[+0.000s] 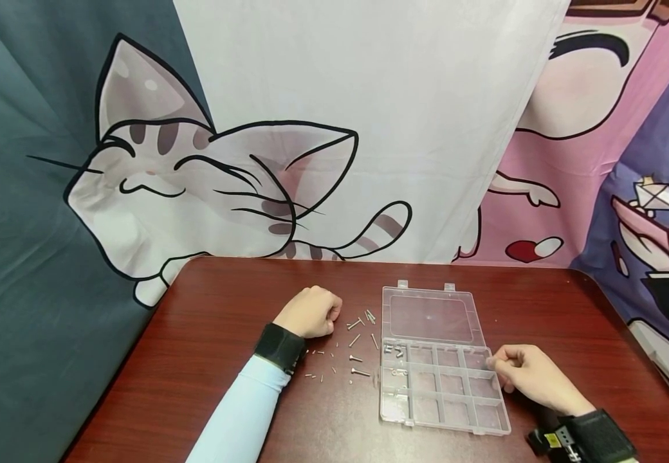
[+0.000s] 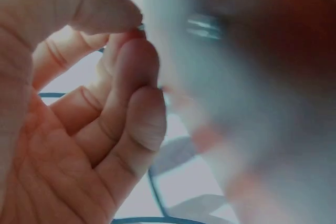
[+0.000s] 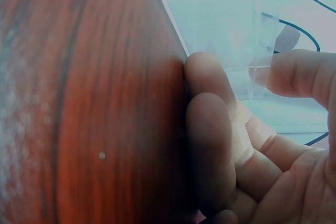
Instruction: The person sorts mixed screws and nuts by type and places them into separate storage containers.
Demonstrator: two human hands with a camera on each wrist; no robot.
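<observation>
My left hand is held over the table, left of the loose screws. Thumb and forefinger pinch a tiny shiny metal piece, mostly hidden by the fingertips, so its kind is unclear. At the right edge of a clear plastic compartment box, my right hand grips the side, thumb above and fingers against the outer wall. The box's lid lies folded back. Small metal parts sit in its left compartments. Longer screws lie scattered between the left hand and the box.
Much smaller screws are strewn on the brown table near the left wrist. Behind the table's far edge hangs a printed cloth with a cartoon cat.
</observation>
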